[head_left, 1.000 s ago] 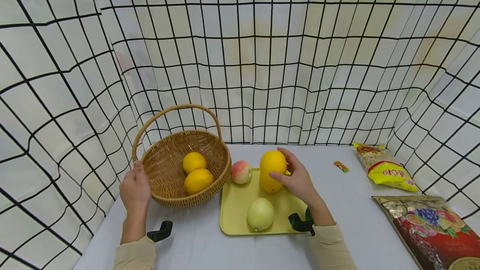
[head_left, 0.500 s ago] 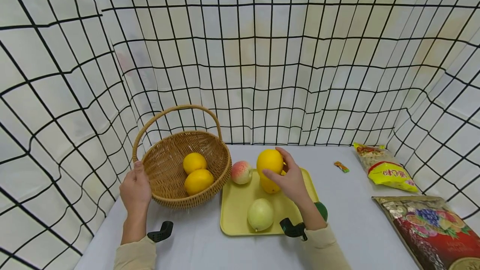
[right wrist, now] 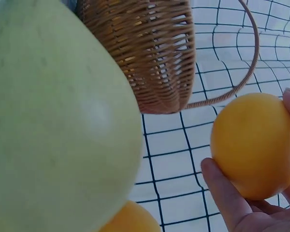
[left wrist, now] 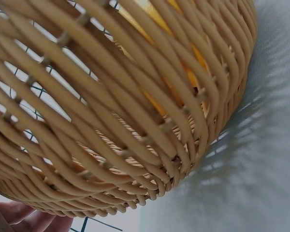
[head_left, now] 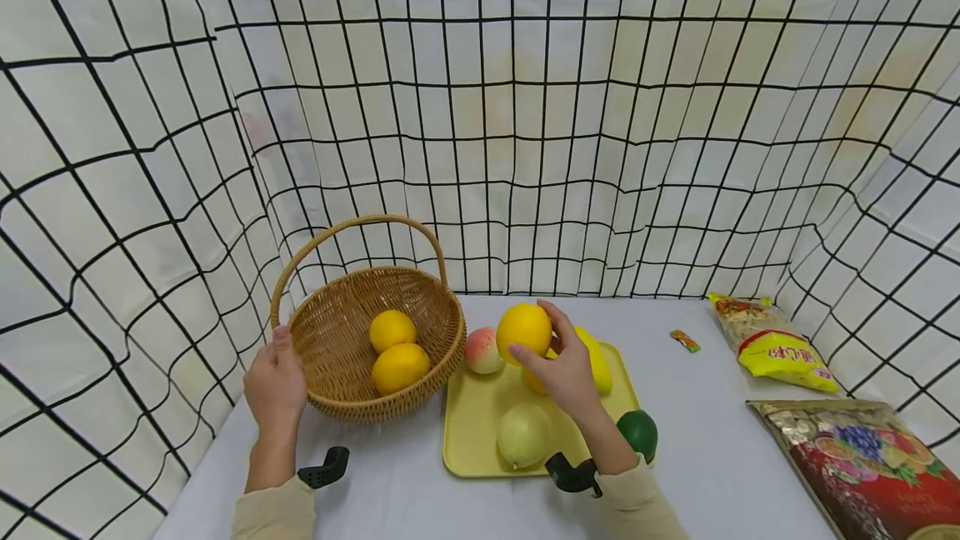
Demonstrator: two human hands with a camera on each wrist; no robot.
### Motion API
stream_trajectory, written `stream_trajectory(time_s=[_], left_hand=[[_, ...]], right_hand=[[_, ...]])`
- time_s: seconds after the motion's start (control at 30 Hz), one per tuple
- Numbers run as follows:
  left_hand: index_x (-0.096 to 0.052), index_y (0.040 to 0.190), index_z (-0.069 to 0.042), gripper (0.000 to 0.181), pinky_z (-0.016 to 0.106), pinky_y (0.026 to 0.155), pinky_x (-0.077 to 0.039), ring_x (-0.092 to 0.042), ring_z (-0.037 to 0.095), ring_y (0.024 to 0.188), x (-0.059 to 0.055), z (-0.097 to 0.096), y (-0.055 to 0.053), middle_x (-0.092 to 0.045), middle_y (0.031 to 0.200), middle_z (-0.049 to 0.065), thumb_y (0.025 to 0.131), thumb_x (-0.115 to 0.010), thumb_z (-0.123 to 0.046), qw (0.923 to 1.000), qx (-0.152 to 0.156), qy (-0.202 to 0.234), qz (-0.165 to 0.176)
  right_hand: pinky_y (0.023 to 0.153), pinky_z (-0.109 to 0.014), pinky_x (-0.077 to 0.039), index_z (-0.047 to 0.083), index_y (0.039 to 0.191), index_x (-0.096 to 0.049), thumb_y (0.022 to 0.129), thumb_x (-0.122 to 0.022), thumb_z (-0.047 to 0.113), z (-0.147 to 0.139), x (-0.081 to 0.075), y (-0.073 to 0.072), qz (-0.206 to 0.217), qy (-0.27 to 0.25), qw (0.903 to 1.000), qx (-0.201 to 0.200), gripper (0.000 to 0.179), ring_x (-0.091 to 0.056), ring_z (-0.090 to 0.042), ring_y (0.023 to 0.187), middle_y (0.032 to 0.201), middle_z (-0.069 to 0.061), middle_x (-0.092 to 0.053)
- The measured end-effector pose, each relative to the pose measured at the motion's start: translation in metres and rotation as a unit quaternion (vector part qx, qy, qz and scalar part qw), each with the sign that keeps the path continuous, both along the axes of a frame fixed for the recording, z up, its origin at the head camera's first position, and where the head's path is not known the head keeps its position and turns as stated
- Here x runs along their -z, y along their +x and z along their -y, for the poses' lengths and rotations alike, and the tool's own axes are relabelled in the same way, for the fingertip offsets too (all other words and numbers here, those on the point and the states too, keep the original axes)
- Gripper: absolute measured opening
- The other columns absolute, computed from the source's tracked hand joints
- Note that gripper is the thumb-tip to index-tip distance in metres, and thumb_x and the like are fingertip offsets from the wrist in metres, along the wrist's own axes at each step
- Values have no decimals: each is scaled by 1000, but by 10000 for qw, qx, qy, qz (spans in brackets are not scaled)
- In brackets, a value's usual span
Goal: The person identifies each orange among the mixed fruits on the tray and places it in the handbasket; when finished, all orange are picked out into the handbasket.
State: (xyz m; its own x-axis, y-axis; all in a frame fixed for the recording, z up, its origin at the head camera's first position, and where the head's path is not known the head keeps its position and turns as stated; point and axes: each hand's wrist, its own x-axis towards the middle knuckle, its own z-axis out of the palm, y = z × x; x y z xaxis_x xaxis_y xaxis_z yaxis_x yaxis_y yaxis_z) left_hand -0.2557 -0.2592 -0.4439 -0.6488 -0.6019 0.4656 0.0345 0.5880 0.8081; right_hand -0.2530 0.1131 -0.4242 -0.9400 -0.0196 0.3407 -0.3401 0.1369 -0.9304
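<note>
Above the back half of the yellow tray (head_left: pixel 468 458), near the peach (head_left: pixel 477 351), an orange (head_left: pixel 521 333) was held up in the right hand (head_left: pixel 567 369). Thumb and fingers were clamped on it, thumb on the near side, fingers round the far side; right wrist view showed the same grip. Another orange (head_left: pixel 533 382) sat below it on the tray, mostly covered by the hand. Beside that, right of the hand: a long yellow fruit (head_left: pixel 601 367), partly hidden. Pale green pear (head_left: pixel 522 438) lay toward the tray's near edge. Dark green fruit (head_left: pixel 639 433) was at the right edge, partly behind the forearm; on the tray or off it, couldn't tell.

Left of the tray stood a wicker basket (head_left: pixel 322 332), tilted, mouth facing the person, with two oranges (head_left: pixel 401 368) inside, touching. Left hand (head_left: pixel 275 382) gripped the rim by the handle base, fingers curled round it, thumb on top.

Further right on the white tablecloth (head_left: pixel 705 457): small wrapped candy (head_left: pixel 685 341), yellow-and-clear food bag (head_left: pixel 780 346), large red bag with printed fruit (head_left: pixel 862 465). Black-grid white curtain (head_left: pixel 465 123) ran behind everything.
</note>
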Motion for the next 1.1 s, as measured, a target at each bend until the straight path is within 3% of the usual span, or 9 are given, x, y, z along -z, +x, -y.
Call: stream_trajectory(time_s=[0.13, 0.6, 0.77, 0.93, 1.1], left_hand=[[-41, 59, -8, 68, 35, 45, -22, -29, 20, 43, -2, -1, -1, -39, 54, 6, 102, -29, -58, 10000, 26, 68, -50], [-39, 58, -9, 67, 33, 43, -20, -27, 19, 41, -4, -1, -2, -37, 52, 6, 102, -29, -58, 10000, -19, 24, -79], [-38, 58, -8, 67, 32, 43, -20, -26, 19, 42, -2, 0, 0, -36, 52, 6, 103, -29, -57, 10000, -28, 2, -14], [-38, 58, -9, 67, 32, 43, -19, -26, 19, 41, 0, 1, -1, -35, 52, 5, 103, -29, -57, 10000, -30, -49, -54], [-37, 58, -9, 67, 32, 43, -18, -24, 19, 42, 0, 2, -2, -34, 52, 5, 102, -30, -58, 10000, -24, -57, -60]], right_hand=[[81, -33, -54, 20, 143, -44, 82, -81, 19, 7, -1, 2, -181, -154, 9997, -41, 72, -60, -30, 109, 133, -12, -52], [80, -36, -54, 24, 142, -46, 81, -82, 20, 33, -9, 1, -360, 247, 9983, -381, 71, -61, -25, 104, 133, -5, -55], [80, -35, -54, 18, 145, -42, 83, -80, 14, 47, -31, 11, -214, 299, 9971, -672, 73, -60, -25, 105, 134, -9, -54], [77, -32, -55, 8, 145, -41, 84, -78, 8, 59, -57, 25, -330, 205, 9938, -1042, 72, -61, -26, 102, 133, -15, -53], [74, -33, -55, 10, 145, -41, 83, -78, 8, 70, -63, 26, -241, 185, 9921, -1216, 73, -61, -27, 97, 132, -14, -54]])
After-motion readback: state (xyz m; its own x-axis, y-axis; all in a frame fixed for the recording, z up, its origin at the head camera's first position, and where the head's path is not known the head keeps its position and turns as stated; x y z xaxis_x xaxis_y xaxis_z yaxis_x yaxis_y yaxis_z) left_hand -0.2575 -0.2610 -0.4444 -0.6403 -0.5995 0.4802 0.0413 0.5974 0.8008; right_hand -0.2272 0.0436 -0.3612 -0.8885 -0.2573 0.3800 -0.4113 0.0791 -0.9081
